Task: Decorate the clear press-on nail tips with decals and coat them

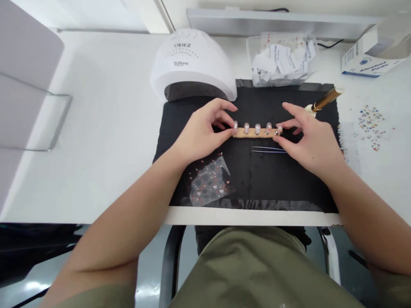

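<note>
You are holding a narrow, wood-coloured strip (252, 133) level in front of you, over the upper middle of the black mat (257, 184) on the desk (112, 111). Your left hand (209, 130) is pinching the left end, and your right hand (310, 137) is pinching the right end; each grip is closing thumb against fingertips, with one finger standing clear. Whether the strip is resting on the mat or hanging just above it, you cannot tell from here.

Five clear nail tips (257, 129) are standing in a row along it, carrying small decorations, and the outermost two are sitting right beside your fingertips. The strip is probably being light and fairly stiff, so little force is likely needed. The nail tips are looking smooth and glossy, so they are probably being slippery and easily knocked askew; how firmly they are fixed is not showing.

For a sound hold, you are best taking the bare wood at both ends, thumbs on the near edge, keeping skin off the tips. Squeezing the end tips themselves could be twisting them loose or smearing their decoration.

Tweezers (268, 150) are lying just below the strip, partly under your right hand, and a clear sticker sheet (210, 182) is lying near your left forearm.
</note>
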`<state>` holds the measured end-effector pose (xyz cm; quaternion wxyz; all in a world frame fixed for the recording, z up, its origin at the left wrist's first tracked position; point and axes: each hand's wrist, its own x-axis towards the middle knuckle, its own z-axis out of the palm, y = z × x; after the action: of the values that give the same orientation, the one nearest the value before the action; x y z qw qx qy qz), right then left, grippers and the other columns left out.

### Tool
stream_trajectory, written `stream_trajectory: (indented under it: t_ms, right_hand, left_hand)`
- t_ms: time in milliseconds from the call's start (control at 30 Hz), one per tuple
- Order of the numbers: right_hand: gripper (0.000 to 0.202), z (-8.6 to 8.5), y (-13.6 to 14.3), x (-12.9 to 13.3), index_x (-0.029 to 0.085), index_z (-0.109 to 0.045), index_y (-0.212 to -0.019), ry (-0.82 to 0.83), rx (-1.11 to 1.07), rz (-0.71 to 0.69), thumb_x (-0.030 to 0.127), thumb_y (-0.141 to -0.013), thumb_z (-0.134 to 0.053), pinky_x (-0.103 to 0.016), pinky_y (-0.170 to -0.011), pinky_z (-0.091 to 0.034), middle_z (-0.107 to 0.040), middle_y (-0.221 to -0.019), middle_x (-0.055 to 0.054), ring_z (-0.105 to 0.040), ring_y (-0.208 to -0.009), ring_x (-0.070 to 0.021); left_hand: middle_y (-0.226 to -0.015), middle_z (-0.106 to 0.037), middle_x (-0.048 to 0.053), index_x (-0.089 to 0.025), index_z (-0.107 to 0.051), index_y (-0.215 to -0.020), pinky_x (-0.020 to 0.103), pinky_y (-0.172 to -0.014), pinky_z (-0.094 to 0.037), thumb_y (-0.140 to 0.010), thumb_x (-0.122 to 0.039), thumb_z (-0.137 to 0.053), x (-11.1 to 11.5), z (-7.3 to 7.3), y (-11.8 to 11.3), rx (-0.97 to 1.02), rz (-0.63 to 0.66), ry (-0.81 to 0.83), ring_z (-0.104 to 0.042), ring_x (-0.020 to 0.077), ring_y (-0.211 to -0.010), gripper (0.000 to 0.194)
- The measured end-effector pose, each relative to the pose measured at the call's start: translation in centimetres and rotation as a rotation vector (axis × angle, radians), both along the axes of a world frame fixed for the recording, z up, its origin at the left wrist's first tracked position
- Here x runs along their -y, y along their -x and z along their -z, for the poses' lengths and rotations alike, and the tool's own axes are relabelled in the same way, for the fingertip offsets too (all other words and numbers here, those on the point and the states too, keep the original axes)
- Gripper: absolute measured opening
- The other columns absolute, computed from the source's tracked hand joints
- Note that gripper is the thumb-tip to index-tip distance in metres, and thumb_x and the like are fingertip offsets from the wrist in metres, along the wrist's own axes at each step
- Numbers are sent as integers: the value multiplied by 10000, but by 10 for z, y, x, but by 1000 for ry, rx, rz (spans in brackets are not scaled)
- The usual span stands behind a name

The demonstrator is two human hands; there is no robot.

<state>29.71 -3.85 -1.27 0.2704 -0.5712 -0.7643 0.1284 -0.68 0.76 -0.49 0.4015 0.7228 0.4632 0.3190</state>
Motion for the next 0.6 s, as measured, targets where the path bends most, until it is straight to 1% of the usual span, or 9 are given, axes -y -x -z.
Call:
stream_trajectory:
  t_ms: [100, 200, 333, 433, 500, 600]
  right_hand:
    - [753, 1, -1, -1, 237, -622, -1642, 3, -29, 5, 293, -913, -805, -461, -924, -704, -906, -1196, -72, -810, -918, -261]
    - [755, 1, -1, -3, 241, -625, -1644, 46, -19, 29, 311, -917, -814, -455, -865, -690, -908, -1176, -69, -751, -800, -233]
    - [781, -1, 1, -3, 238, -622, -1653, 93, -4, 53, 312, -903, -826, -477, -903, -682, -904, -1183, -75, -755, -837, -249]
    - [765, -3, 4, -1, 237, -625, -1654, 102, -16, 61, 325, -918, -815, -482, -927, -686, -899, -1194, -94, -780, -922, -275]
    - [747, -5, 5, 0, 237, -627, -1652, 100, -22, 69, 338, -934, -806, -492, -953, -689, -895, -1205, -106, -793, -992, -293]
    - [719, -8, 7, 0, 222, -655, -1619, 115, -30, 73, 332, -927, -814, -521, -995, -692, -895, -1181, -103, -804, -1005, -297]
  left_hand:
    - [-981, -818, 18, -235, -692, -1270, 387, -941, -681, -857, -268, -798, 1, 1, -1, 9, -2, -6, -817, 217, -956, 428]
    - [-975, -804, 19, -233, -672, -1272, 386, -917, -678, -855, -276, -795, 1, 4, -2, 14, -17, -11, -806, 210, -923, 437]
    - [-942, -784, 4, -237, -635, -1273, 395, -926, -687, -850, -266, -804, -2, 13, -3, 85, -30, -33, -803, 212, -912, 457]
    - [-921, -780, -14, -247, -607, -1287, 405, -932, -707, -847, -270, -825, -6, 22, -1, 138, -12, -65, -808, 212, -896, 492]
    - [-922, -782, -20, -249, -588, -1299, 403, -936, -718, -858, -293, -858, -8, 26, 0, 167, -9, -77, -810, 206, -888, 519]
    - [-935, -785, -31, -257, -559, -1302, 416, -957, -724, -898, -369, -915, -10, 27, 2, 189, -37, -97, -811, 202, -903, 550]
